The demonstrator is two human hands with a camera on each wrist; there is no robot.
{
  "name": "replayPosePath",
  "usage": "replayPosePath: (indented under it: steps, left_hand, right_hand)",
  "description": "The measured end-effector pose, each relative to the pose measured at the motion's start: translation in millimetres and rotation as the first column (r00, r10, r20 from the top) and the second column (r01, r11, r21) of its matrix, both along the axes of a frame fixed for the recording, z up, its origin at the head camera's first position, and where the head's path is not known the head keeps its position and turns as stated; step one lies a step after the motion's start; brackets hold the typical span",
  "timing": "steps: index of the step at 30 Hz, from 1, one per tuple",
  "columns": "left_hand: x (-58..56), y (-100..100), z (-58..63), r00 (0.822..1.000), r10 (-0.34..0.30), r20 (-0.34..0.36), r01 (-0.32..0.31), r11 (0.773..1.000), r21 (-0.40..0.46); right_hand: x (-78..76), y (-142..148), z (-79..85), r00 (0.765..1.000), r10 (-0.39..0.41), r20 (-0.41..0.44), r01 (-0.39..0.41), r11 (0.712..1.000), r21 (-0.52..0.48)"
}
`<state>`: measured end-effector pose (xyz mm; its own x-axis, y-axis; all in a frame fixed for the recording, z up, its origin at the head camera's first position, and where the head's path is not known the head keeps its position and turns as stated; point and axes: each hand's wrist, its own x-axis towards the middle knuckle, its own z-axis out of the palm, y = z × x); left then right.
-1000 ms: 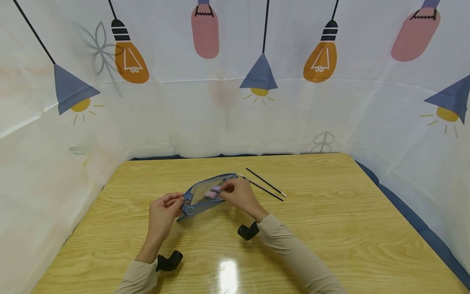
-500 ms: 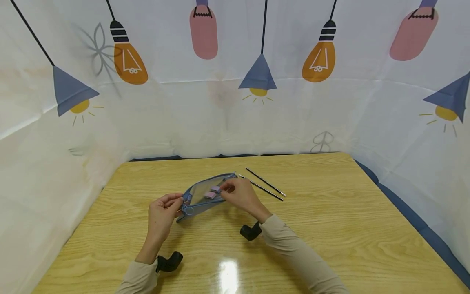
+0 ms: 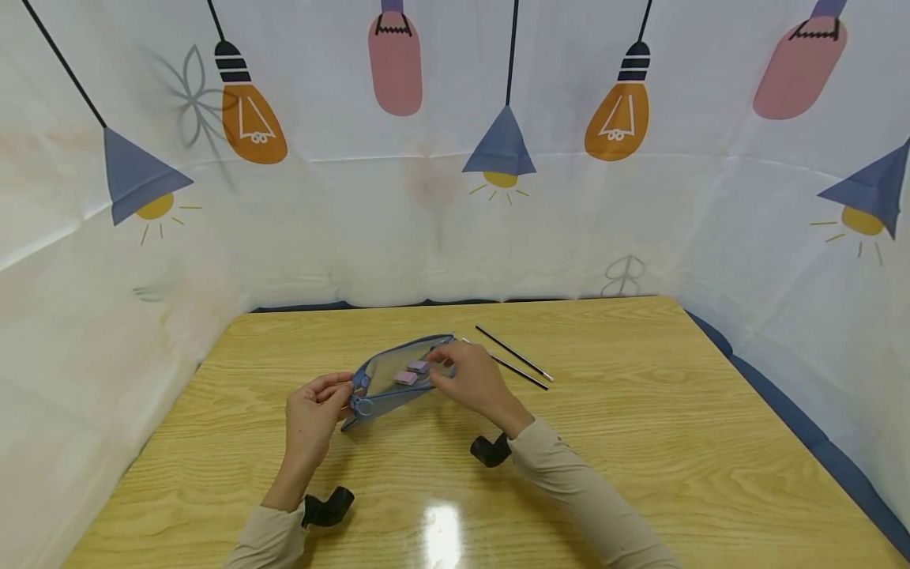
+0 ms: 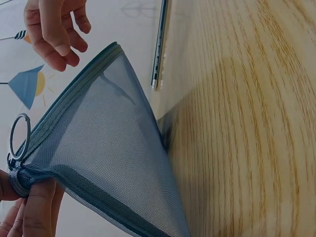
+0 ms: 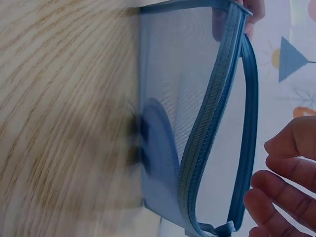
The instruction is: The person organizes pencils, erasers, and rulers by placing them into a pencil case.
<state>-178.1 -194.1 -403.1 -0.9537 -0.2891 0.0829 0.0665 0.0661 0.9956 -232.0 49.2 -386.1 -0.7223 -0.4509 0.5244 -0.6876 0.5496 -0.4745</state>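
A blue mesh zip pouch (image 3: 389, 405) stands on the table with its zipped mouth spread apart. My left hand (image 3: 313, 415) pinches its left end beside the zipper's ring pull (image 4: 19, 137). Through the mouth, the head view shows a pink block (image 3: 406, 378) and a purple block (image 3: 418, 367), small and eraser-like, inside. My right hand (image 3: 472, 383) hovers at the pouch's right side, thumb and fingers parted and loosely bent. In the right wrist view its fingers (image 5: 281, 182) hold nothing and sit just outside the zipper edge (image 5: 210, 123).
Two dark pencils (image 3: 513, 352) with white ends lie on the wooden table (image 3: 675, 442) behind and right of the pouch. A black wrist mount (image 3: 490, 450) juts from each sleeve. A white printed cloth (image 3: 426, 229) hangs behind the table.
My right hand's fingertips, earlier drawn together near the purple block, have parted and shifted slightly up and away. The left hand keeps its pinch on the pouch, which has barely moved.
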Motion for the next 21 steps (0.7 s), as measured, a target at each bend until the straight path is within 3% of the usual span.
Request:
replayPosePath:
  steps: [11,21]
  left_hand:
    - [2.4,1,2.3,1.000,0.000,0.010,0.000,1.000,0.003]
    - [3.4,2,3.3,1.000,0.000,0.012,0.000,1.000,-0.003]
  right_hand:
    - [4.5,5,4.7,0.993,-0.049,-0.106,0.057,0.996,0.075]
    - [5.6,16,8.3,0.969,-0.121,-0.217,0.146,0.984,0.104]
